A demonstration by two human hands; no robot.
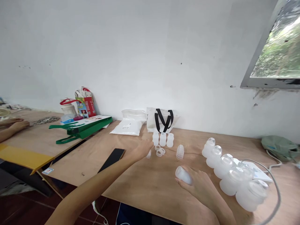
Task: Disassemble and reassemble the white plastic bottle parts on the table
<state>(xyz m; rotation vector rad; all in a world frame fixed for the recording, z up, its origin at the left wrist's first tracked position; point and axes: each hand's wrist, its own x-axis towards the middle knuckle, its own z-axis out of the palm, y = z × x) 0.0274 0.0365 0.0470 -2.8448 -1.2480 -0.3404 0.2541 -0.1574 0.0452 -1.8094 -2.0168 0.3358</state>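
Note:
My right hand (200, 182) is wrapped round a translucent white baby bottle (183, 175), tilted with its open mouth facing left, above the table's front. Farther off, my left hand (143, 149) reaches to the leftmost of three upright white bottles (170, 140); its fingers are too indistinct to tell their grip. Just below that hand sits a small clear stacked piece (148, 154), partly covered by it. Loose clear rings (160, 152) lie to its right. A stack of clear domed caps (180, 152) stands between my hands.
Several capped bottles (227, 165) line the right side, beside a grey cable (278, 193) and a green cloth bag (278, 147). A black phone (113, 159) lies left. A white plastic packet (128, 125) and white tote bag (151, 122) stand behind. Another person's hand (20, 125) rests far left.

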